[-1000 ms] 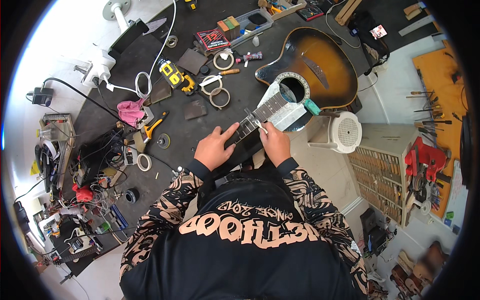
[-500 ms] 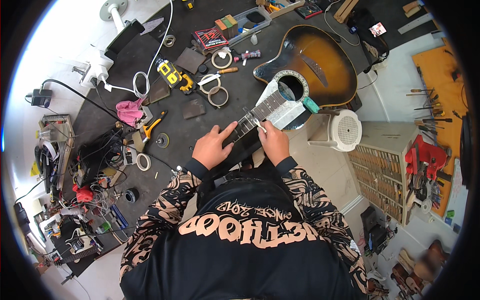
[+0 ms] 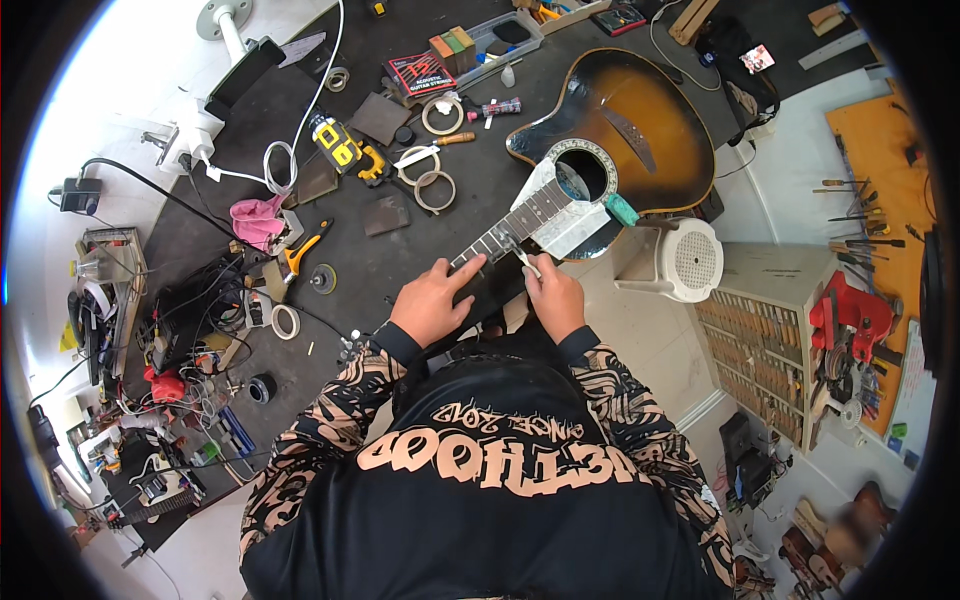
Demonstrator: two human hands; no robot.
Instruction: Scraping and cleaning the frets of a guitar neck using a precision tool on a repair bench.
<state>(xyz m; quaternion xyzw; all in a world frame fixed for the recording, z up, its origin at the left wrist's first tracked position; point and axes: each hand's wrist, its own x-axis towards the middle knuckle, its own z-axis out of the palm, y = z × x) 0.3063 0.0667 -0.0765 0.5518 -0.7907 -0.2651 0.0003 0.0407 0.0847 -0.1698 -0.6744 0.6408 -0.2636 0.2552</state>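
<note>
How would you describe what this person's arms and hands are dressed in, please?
Both arms wear long black sleeves with a dense, pale swirling pattern: left sleeve, right sleeve. Each ends in a plain dark cuff at the wrist. The left hand and right hand are bare, with no gloves.

The person wears a black long-sleeved top with large pale peach lettering across the front. Both sleeves carry a dense swirling peach-and-black pattern from shoulder to wrist, ending in plain black ribbed cuffs. The left hand (image 3: 432,303) and right hand (image 3: 556,298) are bare, without gloves
</note>
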